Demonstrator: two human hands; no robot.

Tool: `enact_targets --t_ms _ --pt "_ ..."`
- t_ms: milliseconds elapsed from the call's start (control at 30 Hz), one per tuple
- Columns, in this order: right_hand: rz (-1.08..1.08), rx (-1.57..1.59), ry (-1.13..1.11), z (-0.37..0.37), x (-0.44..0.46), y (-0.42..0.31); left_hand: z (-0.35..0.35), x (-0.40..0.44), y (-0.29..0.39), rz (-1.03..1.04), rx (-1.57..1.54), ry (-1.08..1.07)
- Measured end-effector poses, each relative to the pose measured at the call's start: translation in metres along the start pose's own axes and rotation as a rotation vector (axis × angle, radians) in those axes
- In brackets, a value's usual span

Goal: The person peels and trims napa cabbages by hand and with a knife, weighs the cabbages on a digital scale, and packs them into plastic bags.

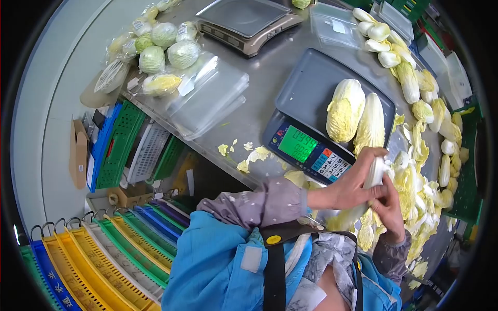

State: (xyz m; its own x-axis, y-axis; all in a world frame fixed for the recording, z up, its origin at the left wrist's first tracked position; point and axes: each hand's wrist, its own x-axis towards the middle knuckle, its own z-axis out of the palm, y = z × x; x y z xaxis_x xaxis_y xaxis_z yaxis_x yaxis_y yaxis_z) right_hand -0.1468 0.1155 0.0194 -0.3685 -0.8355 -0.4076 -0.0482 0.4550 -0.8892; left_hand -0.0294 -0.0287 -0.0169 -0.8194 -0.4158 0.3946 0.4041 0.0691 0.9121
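Just in front of my body I hold a napa cabbage (375, 175), its white stem end pointing up and away from me. Fingers of my left hand (353, 187) are wrapped around it from the left. My right hand (390, 208) closes on its lower right side, fingertips against the outer leaves. Part of the cabbage is hidden behind both hands. Beyond them, two trimmed napa cabbages (346, 110) lie side by side on the grey pan of a digital scale (298, 96). The scale's green display (297, 144) is lit.
Loose leaves (415, 207) are heaped on the metal table to the right. More napa cabbages (407, 83) line its far right edge. Plastic bags (207, 103), bagged cabbages (165, 35) and a second scale (246, 20) lie farther left. Colored crates (104, 259) stand at lower left.
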Motion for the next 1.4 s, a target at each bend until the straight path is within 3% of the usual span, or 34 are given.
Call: enact_targets --t_ms 67,133,167,200,267,333,400,467,533,600,633,700,800,867,900,967,1000,1033,1067,1100,1167,1200,1233,1267,1333,1400 --pt "-0.058 -0.063 0.090 -0.025 -0.004 0.012 -0.027 -0.005 0.004 0.074 0.172 0.043" --pt "-0.040 -0.334 0.229 -0.056 -0.018 0.017 -0.093 -0.005 -0.010 0.114 0.389 0.144" --pt "0.103 -0.577 0.322 -0.067 -0.021 0.011 -0.128 -0.009 0.006 -0.315 0.190 0.225" --pt "0.254 -0.820 0.412 -0.078 -0.026 0.006 -0.163 -0.016 0.005 -0.400 0.273 0.355" --pt "-0.052 -1.472 0.701 -0.113 -0.047 0.055 -0.275 -0.052 -0.038 -0.449 0.819 0.205" --pt "0.078 -1.431 0.738 -0.114 -0.045 0.048 -0.341 -0.088 -0.033 -0.679 1.338 -0.029" --pt "-0.060 -0.904 0.667 -0.092 -0.032 0.035 -0.391 -0.136 -0.055 -0.687 1.494 -0.097" --pt "0.042 -0.747 0.533 -0.052 -0.011 0.001 -0.401 -0.149 -0.052 -0.710 1.495 -0.119" --pt "-0.072 -0.605 0.512 -0.040 0.012 0.003 -0.405 -0.160 -0.058 -0.734 1.500 -0.138" --pt "-0.099 -0.512 0.508 -0.021 0.036 -0.007 -0.406 -0.169 -0.073 -0.480 1.582 0.160" --pt "-0.149 -0.560 0.509 -0.015 0.050 -0.007 -0.407 -0.168 -0.074 -0.464 1.579 0.156" --pt "-0.253 -0.703 0.523 -0.006 0.079 0.004 -0.401 -0.156 -0.065 -0.662 1.548 0.199" --pt "-0.271 -0.818 0.543 0.014 0.108 0.001 -0.417 -0.140 -0.042 -0.565 1.466 0.181" --pt "-0.198 -0.948 0.636 0.027 0.122 0.003 -0.420 -0.113 -0.012 -0.395 1.423 0.526" --pt "-0.355 -0.907 0.678 0.019 0.129 0.017 -0.411 -0.106 0.001 -0.402 1.443 0.548" --pt "-0.444 -0.481 0.599 -0.005 0.134 0.033 -0.378 -0.093 0.014 -0.480 1.348 0.562" --pt "-0.136 0.110 0.506 -0.022 0.124 0.011 -0.361 -0.095 0.022 -0.522 1.303 0.582" --pt "-0.127 0.325 0.489 -0.037 0.122 0.017 -0.346 -0.089 0.021 -0.544 1.244 0.584" --pt "-0.162 0.338 0.594 -0.026 0.109 0.001 -0.344 -0.124 -0.037 -0.206 1.334 0.283" --pt "-0.277 0.342 0.549 -0.031 0.106 0.004 -0.292 -0.112 -0.008 -0.177 1.190 0.031" --pt "-0.361 0.352 0.504 -0.030 0.097 0.011 -0.259 -0.100 0.004 -0.406 0.926 0.375" --pt "-0.357 0.385 0.256 -0.018 0.086 0.005 -0.248 -0.112 -0.003 -0.432 0.922 0.374" --pt "-0.388 0.413 0.008 -0.004 0.086 -0.010 -0.249 -0.115 -0.016 -0.366 1.072 0.237" --pt "-0.469 0.324 -0.010 0.033 0.082 -0.031 -0.248 -0.114 -0.022 -0.296 1.219 0.098" --pt "-0.461 0.169 -0.351 0.081 0.081 -0.064 -0.231 -0.100 0.001 -0.258 1.211 0.160" --pt "-0.336 0.195 -0.573 0.120 0.094 -0.061 -0.226 -0.097 0.016 -0.387 0.813 0.403"
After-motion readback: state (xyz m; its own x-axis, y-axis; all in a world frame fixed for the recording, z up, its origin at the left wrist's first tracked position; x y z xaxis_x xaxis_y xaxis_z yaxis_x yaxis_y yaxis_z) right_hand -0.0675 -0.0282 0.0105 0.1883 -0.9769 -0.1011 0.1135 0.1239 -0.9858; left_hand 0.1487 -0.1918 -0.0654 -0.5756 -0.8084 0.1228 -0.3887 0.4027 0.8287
